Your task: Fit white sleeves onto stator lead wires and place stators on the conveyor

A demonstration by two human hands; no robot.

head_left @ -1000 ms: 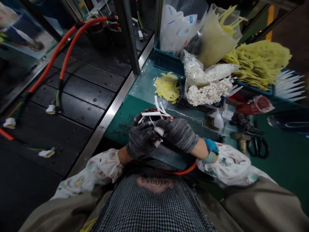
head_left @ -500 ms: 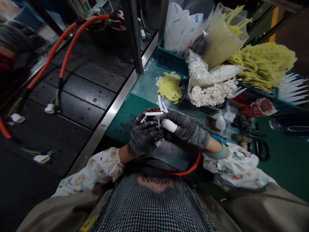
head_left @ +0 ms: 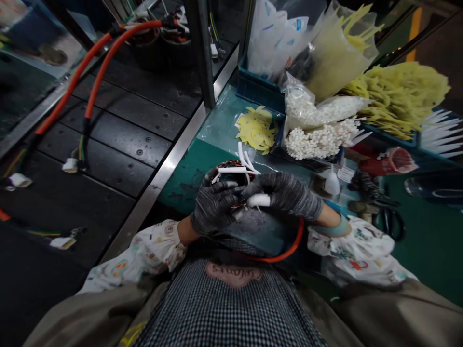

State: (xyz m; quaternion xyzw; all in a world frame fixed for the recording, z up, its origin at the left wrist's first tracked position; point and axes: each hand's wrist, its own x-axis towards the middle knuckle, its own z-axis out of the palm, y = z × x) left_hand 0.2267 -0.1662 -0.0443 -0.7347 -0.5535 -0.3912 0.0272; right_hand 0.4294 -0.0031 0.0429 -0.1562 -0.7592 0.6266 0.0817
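Note:
A round wound part that looks like a motor stator (head_left: 228,164), with copper-coloured windings and white sleeves (head_left: 232,170) on its leads, is held in front of my apron. My left hand (head_left: 216,206), in a grey knit glove, wraps round its left and near side. At its right edge my right hand (head_left: 285,195), gloved alike with a white wrapping (head_left: 259,200) on one digit, has its fingertips pinched together. What lies between those fingertips is too small to make out. An orange cable (head_left: 294,246) curves below the right wrist.
Yellow cut strips (head_left: 256,129), a bag of white small parts (head_left: 314,137) and a yellow heap (head_left: 401,101) sit at the back. Scissors (head_left: 392,224) and a red cup-like holder (head_left: 390,161) are at right. A dark conveyor (head_left: 144,149) with orange cables (head_left: 104,72) runs at left.
My right hand has drawn slightly right and down from the stator, uncovering more of its opening. A co-worker's gloved hand at the upper left has gone out of view.

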